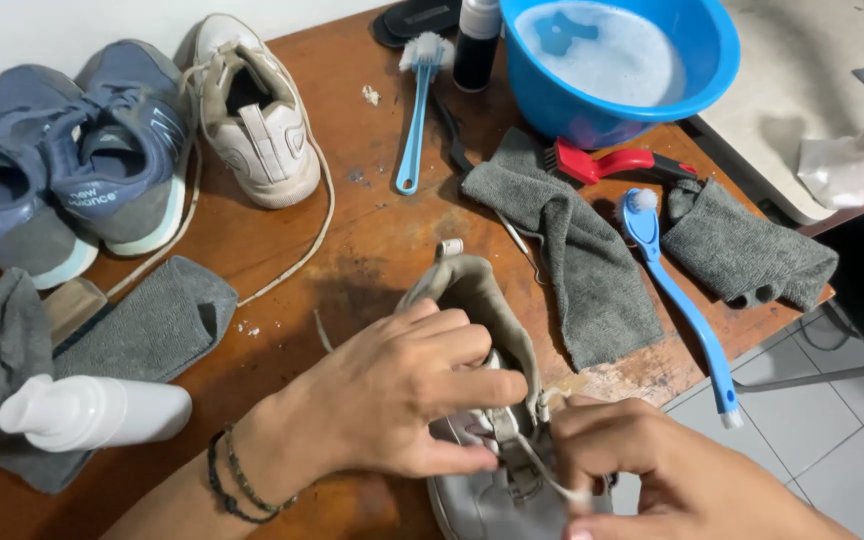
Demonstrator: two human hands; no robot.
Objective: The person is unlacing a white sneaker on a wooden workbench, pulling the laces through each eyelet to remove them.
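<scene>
White spray bottle (92, 412) lies on grey cloth (12, 350) at table's left edge; little free wood (372, 220) around your hands. Your left hand (402, 400) wraps grey-white shoe (482, 400), fingers closed over tongue. Your right hand (652, 470) pinches lace (542, 475) just beside it, near table's front edge. Blue brush (687, 310) overhangs right edge.

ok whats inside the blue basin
The blue basin holds cloudy, soapy water. A blue shape shows through it near the far side, too blurred to identify. The foam hides the bottom, so anything else lying there cannot be seen.
</scene>
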